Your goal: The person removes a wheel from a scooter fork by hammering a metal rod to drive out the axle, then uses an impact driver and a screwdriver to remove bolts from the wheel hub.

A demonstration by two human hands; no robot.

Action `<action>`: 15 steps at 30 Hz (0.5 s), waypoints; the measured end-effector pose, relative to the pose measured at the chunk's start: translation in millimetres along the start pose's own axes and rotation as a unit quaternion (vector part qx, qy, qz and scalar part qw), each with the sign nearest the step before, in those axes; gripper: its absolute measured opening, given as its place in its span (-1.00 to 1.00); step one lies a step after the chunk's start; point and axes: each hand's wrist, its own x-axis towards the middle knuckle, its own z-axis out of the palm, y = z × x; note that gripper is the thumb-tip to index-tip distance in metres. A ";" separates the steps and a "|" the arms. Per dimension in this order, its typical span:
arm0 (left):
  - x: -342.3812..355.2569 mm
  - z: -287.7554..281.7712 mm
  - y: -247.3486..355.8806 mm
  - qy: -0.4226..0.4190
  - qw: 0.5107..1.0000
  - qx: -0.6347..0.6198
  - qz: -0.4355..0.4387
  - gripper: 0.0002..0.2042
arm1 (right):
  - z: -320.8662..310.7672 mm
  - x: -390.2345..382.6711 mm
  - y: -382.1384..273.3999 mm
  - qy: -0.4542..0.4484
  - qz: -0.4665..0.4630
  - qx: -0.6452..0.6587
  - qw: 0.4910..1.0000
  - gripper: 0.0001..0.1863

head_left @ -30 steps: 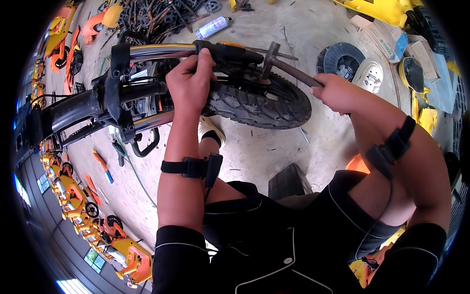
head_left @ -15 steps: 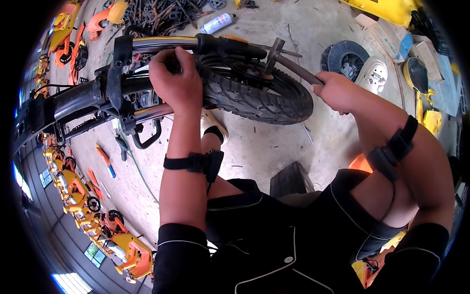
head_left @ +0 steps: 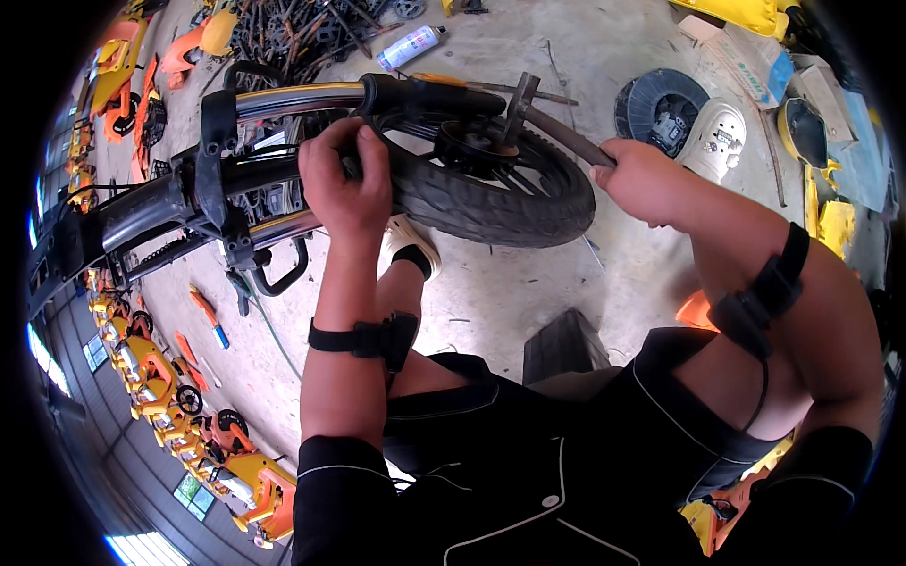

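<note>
My right hand (head_left: 646, 179) is closed round the handle of a hammer (head_left: 569, 139). The hammer's metal head stands over the wheel hub (head_left: 469, 143), close to its side; whether it touches cannot be made out. My left hand (head_left: 345, 179) is curled, thumb and fingers bent together, between the fork legs at the tyre's left edge. What those fingers hold, if anything, is hidden. The black wheel with a knobbly tyre (head_left: 491, 212) sits in a motorbike-type front fork (head_left: 302, 99), lying on its side across the view. Its tread looks smeared.
A spray can (head_left: 412, 47) lies beyond the fork, beside a heap of dark metal parts (head_left: 283, 38). Near the right hand are a round black part (head_left: 661, 108) and a white clog (head_left: 715, 141). A dark block (head_left: 564, 344) stands before my legs. Yellow-orange vehicles (head_left: 160, 387) line the left.
My left hand has dropped slightly nearer and shifted a little right. The tyre tread, crisp before, is now blurred. The hammer stays at the hub in my right hand.
</note>
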 end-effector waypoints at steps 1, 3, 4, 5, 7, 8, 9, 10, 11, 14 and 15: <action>-3.8 0.4 3.6 -0.012 0.999 -0.045 -0.003 -0.86 | 8.6 6.3 -0.4 0.054 -0.058 -0.057 0.995 -0.70; -8.6 5.0 10.7 -0.073 0.989 -0.113 0.066 -0.84 | 25.3 18.1 -4.4 0.156 -0.177 -0.153 0.960 -0.70; -10.2 5.8 13.7 -0.161 0.979 -0.066 0.102 -0.85 | 25.0 20.2 -4.5 0.131 -0.151 -0.109 0.974 -0.70; -7.6 6.0 13.4 -0.171 0.979 -0.041 0.105 -0.87 | 23.1 21.4 -6.0 0.085 -0.090 -0.078 0.989 -0.70; 0.1 5.4 9.9 -0.141 0.989 -0.033 0.016 -0.88 | 11.1 15.9 -8.9 0.016 -0.018 -0.039 0.999 -0.69; 4.0 2.2 7.5 -0.132 0.991 -0.020 0.030 -0.88 | 3.8 9.7 -10.3 0.001 0.003 -0.035 0.999 -0.69; 6.6 0.5 5.9 -0.114 0.993 -0.009 0.031 -0.88 | -3.7 0.6 -9.5 -0.008 0.026 -0.030 0.999 -0.69; 7.9 -1.5 5.5 -0.100 0.994 -0.002 0.041 -0.88 | -8.4 -6.2 -9.2 -0.025 0.011 -0.004 1.000 -0.69; 7.2 -2.4 6.8 -0.097 0.995 -0.018 0.015 -0.88 | -11.0 -9.5 -8.9 -0.030 0.019 -0.009 0.999 -0.67; -6.4 0.7 22.2 -0.092 0.990 -0.103 -0.019 -0.87 | 2.3 -2.4 -8.8 0.036 -0.059 -0.124 0.990 -0.69; -10.8 4.8 28.2 -0.121 0.987 -0.097 0.040 -0.87 | 10.5 4.8 -8.7 0.052 -0.090 -0.118 0.988 -0.69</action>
